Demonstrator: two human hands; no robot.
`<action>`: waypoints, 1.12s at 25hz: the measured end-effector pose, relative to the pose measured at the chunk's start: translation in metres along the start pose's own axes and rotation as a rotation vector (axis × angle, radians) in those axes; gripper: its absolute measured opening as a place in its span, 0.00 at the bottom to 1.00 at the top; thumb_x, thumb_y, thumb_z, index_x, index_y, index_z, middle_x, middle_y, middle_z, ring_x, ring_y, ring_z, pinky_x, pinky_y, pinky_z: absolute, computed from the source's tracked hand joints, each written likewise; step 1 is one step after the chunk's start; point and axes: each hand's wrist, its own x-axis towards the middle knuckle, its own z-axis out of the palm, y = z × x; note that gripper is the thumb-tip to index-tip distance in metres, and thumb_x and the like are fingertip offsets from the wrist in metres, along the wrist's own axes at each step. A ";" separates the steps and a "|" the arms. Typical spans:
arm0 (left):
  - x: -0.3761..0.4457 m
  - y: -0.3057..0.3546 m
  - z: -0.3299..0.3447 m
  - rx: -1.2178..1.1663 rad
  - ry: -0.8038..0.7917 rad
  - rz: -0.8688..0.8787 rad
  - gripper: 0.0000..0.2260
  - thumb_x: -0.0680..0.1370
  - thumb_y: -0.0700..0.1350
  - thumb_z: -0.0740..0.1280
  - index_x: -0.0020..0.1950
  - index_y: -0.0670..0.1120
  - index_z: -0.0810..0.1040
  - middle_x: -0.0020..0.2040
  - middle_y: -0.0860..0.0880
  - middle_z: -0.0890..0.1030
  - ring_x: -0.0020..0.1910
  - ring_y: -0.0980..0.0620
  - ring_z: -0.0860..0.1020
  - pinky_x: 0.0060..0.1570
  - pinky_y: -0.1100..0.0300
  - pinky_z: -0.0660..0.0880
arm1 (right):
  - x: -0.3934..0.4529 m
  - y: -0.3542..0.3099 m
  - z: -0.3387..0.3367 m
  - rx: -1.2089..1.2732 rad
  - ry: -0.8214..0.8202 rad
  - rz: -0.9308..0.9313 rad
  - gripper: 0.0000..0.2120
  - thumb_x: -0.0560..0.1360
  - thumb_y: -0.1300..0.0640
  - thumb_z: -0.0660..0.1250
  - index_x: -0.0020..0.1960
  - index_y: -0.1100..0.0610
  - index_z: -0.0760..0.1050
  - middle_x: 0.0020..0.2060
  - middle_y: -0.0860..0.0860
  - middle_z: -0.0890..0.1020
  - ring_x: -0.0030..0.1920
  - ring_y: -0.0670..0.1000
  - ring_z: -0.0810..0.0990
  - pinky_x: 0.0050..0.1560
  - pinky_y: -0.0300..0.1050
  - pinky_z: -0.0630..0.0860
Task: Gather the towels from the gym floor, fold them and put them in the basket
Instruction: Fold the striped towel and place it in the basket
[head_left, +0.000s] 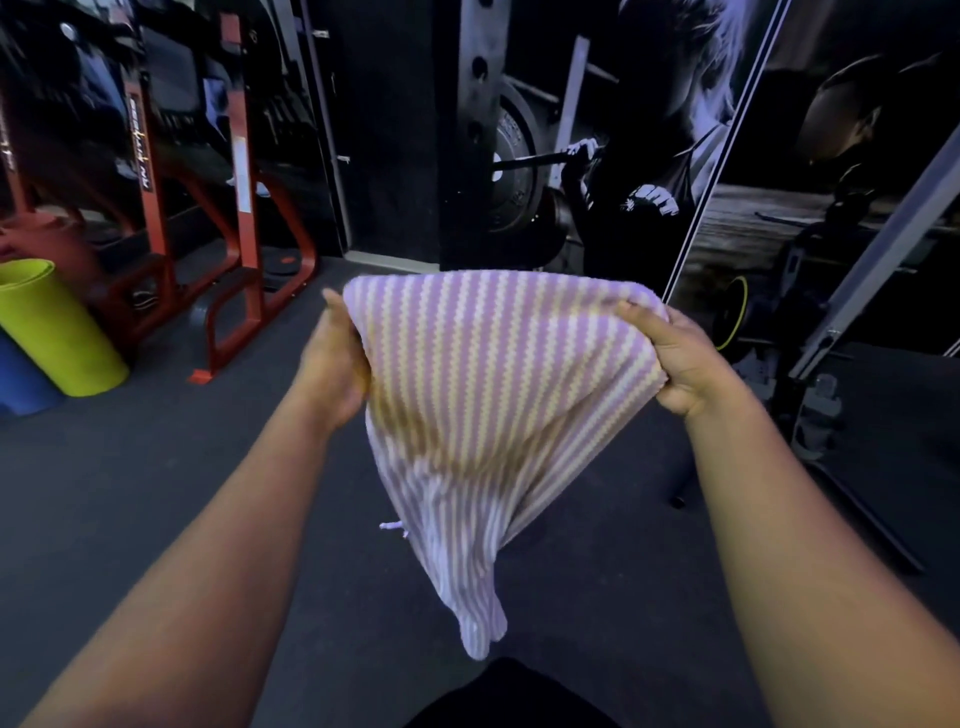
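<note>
A purple-and-white striped towel (483, 395) hangs in the air in front of me, stretched between both hands along its top edge. My left hand (332, 364) grips the towel's left top corner. My right hand (685, 358) is closed on the bunched right top corner. The towel narrows downward to a point above the dark floor, with a loose thread on its left edge. No basket is in view.
A rolled lime-green mat (57, 327) and a blue roll (21, 379) stand at the left. A red metal rack (244, 218) stands behind them. A wall poster (623, 156) is ahead. A grey machine frame (857, 296) rises at the right over dark rubber floor (130, 467).
</note>
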 end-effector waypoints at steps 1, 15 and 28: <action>-0.014 -0.017 -0.002 0.156 -0.081 -0.079 0.26 0.72 0.62 0.72 0.62 0.47 0.81 0.60 0.45 0.85 0.57 0.48 0.84 0.50 0.53 0.83 | 0.002 -0.001 0.001 0.017 0.006 -0.005 0.21 0.71 0.53 0.77 0.61 0.59 0.80 0.51 0.59 0.86 0.51 0.56 0.85 0.49 0.51 0.81; -0.035 -0.069 -0.040 0.410 -0.103 -0.346 0.22 0.68 0.49 0.81 0.59 0.43 0.84 0.55 0.40 0.86 0.52 0.42 0.84 0.43 0.55 0.82 | -0.028 0.104 0.006 -0.281 -0.028 0.256 0.08 0.79 0.60 0.69 0.54 0.64 0.82 0.45 0.58 0.87 0.46 0.55 0.85 0.50 0.49 0.81; -0.017 -0.028 -0.013 -0.012 -0.059 -0.192 0.22 0.76 0.49 0.69 0.66 0.37 0.80 0.61 0.36 0.82 0.59 0.41 0.82 0.61 0.47 0.79 | -0.019 0.126 0.012 -0.333 -0.306 0.244 0.03 0.78 0.60 0.69 0.52 0.56 0.78 0.39 0.50 0.84 0.42 0.56 0.79 0.43 0.47 0.76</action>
